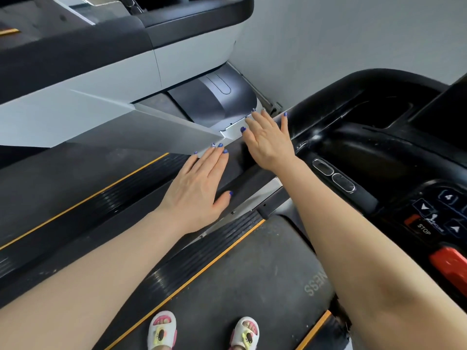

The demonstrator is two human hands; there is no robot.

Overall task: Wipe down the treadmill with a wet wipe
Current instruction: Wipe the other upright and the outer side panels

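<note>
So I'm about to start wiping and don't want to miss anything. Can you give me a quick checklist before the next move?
1. Wet wipe in hand: not ok; left hand and right hand are both flat, fingers straight, holding nothing.
2. Wet wipe within sight: not ok; none in view.
3. Feet placed on the treadmill belt: ok.
4. Belt stopped: cannot tell.
5. STOP button in view near the right arm: ok.
</note>
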